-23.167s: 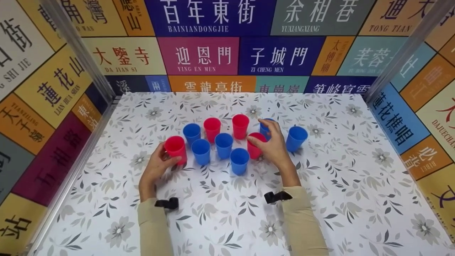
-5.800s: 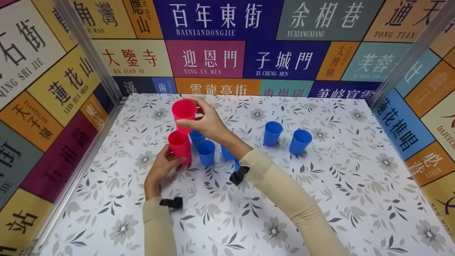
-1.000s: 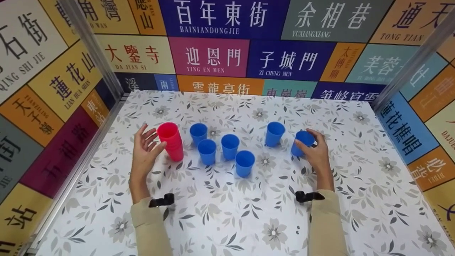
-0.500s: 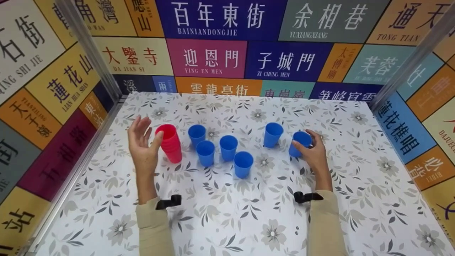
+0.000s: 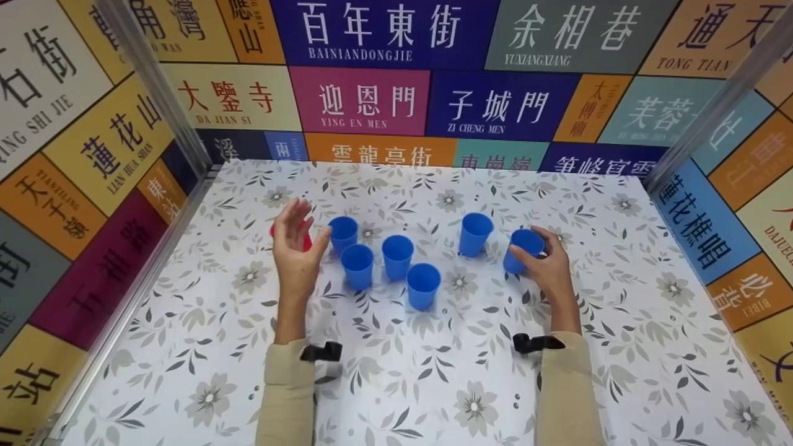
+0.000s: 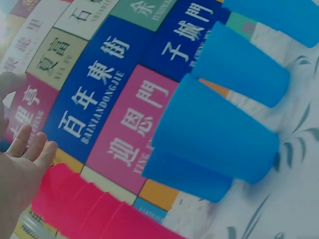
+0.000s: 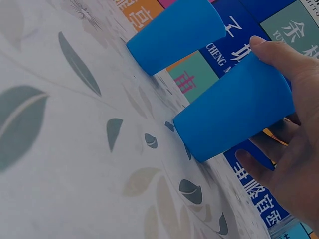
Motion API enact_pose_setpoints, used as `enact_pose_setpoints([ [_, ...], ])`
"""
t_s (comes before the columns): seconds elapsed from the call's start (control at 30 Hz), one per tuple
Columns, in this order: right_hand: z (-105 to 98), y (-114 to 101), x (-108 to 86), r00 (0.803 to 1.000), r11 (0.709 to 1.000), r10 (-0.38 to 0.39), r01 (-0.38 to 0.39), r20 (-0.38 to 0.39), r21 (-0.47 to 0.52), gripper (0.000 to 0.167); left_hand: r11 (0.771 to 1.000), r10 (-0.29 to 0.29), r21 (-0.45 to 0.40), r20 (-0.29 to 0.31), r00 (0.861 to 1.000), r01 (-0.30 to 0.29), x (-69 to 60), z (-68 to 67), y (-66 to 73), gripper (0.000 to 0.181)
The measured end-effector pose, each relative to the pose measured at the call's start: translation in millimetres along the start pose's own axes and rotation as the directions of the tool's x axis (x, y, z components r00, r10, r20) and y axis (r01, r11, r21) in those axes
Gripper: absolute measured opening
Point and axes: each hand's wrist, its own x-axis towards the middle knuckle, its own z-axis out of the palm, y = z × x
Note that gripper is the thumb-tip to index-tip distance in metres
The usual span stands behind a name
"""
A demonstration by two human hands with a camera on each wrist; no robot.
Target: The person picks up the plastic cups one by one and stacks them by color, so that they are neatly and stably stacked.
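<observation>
My left hand (image 5: 298,251) is raised with its fingers spread, in front of a stack of nested red cups (image 6: 99,214), which it mostly hides in the head view. The left wrist view shows the stack's layered rims beside the fingers. Just right of that hand stand several upright blue cups, among them a front-left one (image 5: 357,267), a back one (image 5: 342,235) and the nearest one (image 5: 424,287). My right hand (image 5: 550,263) grips the rightmost blue cup (image 7: 234,109), thumb at the rim and fingers behind; the cup stands on the table.
Another blue cup (image 5: 476,235) stands left of the gripped one. A white leaf-and-flower cloth covers the table (image 5: 396,378). Panels with street names form the back wall (image 5: 359,99) and both sides.
Over the last second my left hand leaves the red stack's left side and moves right, now in front of it. Earlier, the scattered red cups became one stack. The right hand keeps its grip.
</observation>
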Motion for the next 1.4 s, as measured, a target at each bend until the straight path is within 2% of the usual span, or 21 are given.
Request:
enact_pose_setpoints([
  [0.2,-1,-3,-0.7,1.0,1.0,-0.012,0.012,0.006,-0.015,0.084,0.999,-0.013,0.039,0.055,0.998,0.011,-2.0,10.9,-5.3,0.067],
  [0.43,1,-2,-3.2,1.0,1.0,-0.02,0.02,-0.001,0.002,0.083,0.992,-0.061,0.119,0.096,0.994,0.049,-7.1,18.0,-15.3,0.07],
  [0.63,4,-1,-3.3,1.0,1.0,-0.025,0.025,0.0,0.006,0.083,0.974,-0.098,0.212,0.063,0.993,0.083,-13.4,24.4,-29.6,0.071],
  [0.73,3,-1,-3.2,1.0,1.0,-0.023,0.023,-0.003,0.0,0.083,0.957,-0.132,0.266,0.042,0.99,0.116,-14.2,27.3,-36.4,0.071],
  [0.93,0,-3,-3.9,1.0,1.0,0.006,-0.006,-0.006,-0.021,0.085,0.914,-0.218,0.356,0.031,0.975,0.193,-8.7,31.0,-43.4,0.077],
  [1.1,-1,-3,-3.6,1.0,1.0,-0.001,0.001,-0.008,-0.027,0.084,0.9,-0.288,0.35,0.032,0.957,0.259,1.2,29.8,-46.6,0.08],
  [1.4,1,-2,-4.4,1.0,1.0,-0.016,0.016,0.002,-0.023,0.085,0.87,-0.38,0.366,0.075,0.922,0.329,14.3,28.2,-55.6,0.083],
])
